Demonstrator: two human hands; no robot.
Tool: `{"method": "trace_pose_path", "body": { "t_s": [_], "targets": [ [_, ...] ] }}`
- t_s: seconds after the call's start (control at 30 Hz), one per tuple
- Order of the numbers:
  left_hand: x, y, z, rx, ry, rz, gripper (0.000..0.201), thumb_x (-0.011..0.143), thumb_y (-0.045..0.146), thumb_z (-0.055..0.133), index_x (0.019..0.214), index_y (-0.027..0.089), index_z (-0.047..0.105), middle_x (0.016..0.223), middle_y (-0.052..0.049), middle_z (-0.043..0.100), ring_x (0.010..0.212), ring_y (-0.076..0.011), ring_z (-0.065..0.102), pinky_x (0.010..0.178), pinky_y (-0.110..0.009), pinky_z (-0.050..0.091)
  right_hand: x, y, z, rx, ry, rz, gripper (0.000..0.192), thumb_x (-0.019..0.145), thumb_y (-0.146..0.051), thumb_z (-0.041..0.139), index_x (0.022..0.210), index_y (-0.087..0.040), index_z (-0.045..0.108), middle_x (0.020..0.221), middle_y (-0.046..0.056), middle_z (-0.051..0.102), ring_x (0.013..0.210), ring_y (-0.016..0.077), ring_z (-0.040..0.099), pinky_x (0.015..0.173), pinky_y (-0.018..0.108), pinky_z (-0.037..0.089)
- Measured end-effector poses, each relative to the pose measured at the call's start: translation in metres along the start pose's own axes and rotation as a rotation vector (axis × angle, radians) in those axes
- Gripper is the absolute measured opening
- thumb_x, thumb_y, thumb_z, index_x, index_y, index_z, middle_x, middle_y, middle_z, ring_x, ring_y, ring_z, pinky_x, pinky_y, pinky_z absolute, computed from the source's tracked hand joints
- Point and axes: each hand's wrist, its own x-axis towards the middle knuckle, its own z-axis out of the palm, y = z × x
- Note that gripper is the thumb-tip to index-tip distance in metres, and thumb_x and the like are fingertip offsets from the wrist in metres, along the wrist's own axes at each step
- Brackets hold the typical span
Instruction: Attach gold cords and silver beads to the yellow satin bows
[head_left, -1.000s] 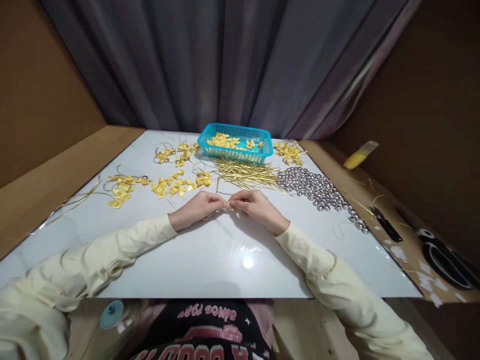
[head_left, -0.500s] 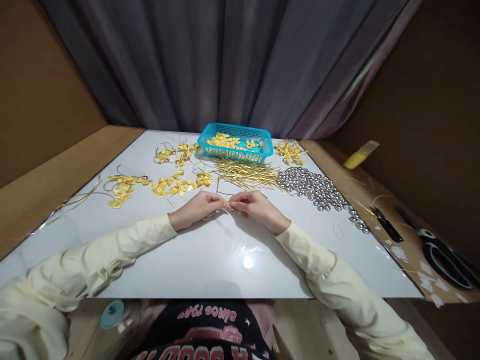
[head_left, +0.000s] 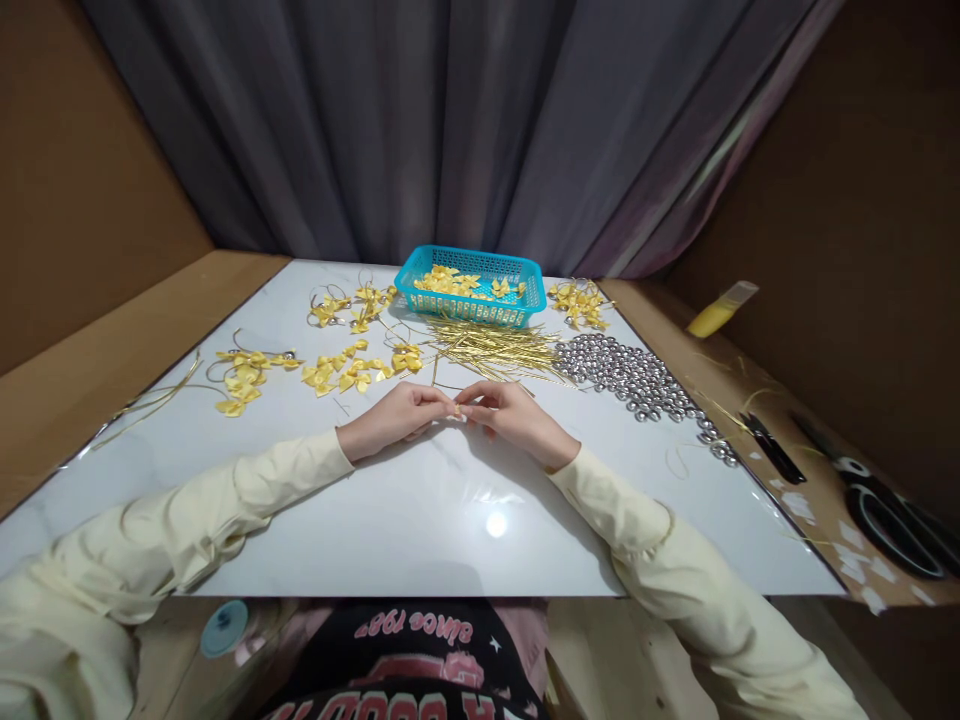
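Your left hand [head_left: 401, 415] lay on the tabletop [head_left: 450, 520], fingers curled and pinched together on a small gold piece [head_left: 455, 411] at mid-table; it was too small to tell which way its long axis ran. Your right hand [head_left: 510, 415] met it fingertip to fingertip, pinched on the same piece.

We face a pleated grey curtain [head_left: 420, 120] between plain brown board walls [head_left: 82, 170]. Before us lies a glossy white tabletop [head_left: 420, 520], catching one small spot of lamp glare [head_left: 496, 524].
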Motion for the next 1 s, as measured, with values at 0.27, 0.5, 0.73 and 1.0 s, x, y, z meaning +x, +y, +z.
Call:
{"method": "trace_pose_path", "body": {
  "t_s": [0.27,0.5,0.73,1.0],
  "targets": [
    [0.0021,-0.0039,0.0002,0.043,-0.001,0.021,0.024,0.077,0.034,0.055,0.080,0.013,0.065,0.040,0.008,0.031,0.037,-0.0052,0.023,0.037,-0.020,0.012,0.0012,0.0026,0.0009,0.010,0.013,-0.026,0.003,0.075,-0.013,0.053,0.077,-0.014,0.053,0.064,-0.003,0.053,0.041,0.0037,0.043,0.038,0.016,0.033],
    [0.0026,-0.0048,0.0002,0.069,0.005,0.030,0.025,0.076,0.036,0.055,0.081,0.013,0.066,0.041,0.008,0.031,0.037,-0.0055,0.024,0.038,-0.021,0.012,0.0021,0.0060,0.0025,0.048,0.036,-0.043,0.011,0.074,-0.014,0.054,0.080,-0.017,0.045,0.068,-0.003,0.052,0.046,0.0051,0.045,0.038,0.015,0.033],
    [0.0018,-0.0031,0.0009,0.070,0.005,0.034,0.027,0.076,0.036,0.055,0.080,0.012,0.066,0.041,0.008,0.030,0.037,-0.0058,0.023,0.037,-0.021,0.012,0.0014,0.0059,0.0030,0.042,0.036,-0.064,0.009,0.073,-0.014,0.053,0.079,-0.017,0.046,0.069,-0.002,0.052,0.050,0.0065,0.048,0.039,0.016,0.032],
    [0.0013,-0.0014,0.0013,0.084,-0.001,0.058,0.027,0.077,0.037,0.056,0.080,0.012,0.065,0.042,0.008,0.033,0.039,-0.0055,0.025,0.038,-0.019,0.014,0.0004,0.0034,0.0017,0.000,0.022,-0.063,0.007,0.074,-0.011,0.052,0.079,-0.015,0.051,0.066,-0.003,0.053,0.045,0.0052,0.045,0.042,0.017,0.035]
  ]
}}
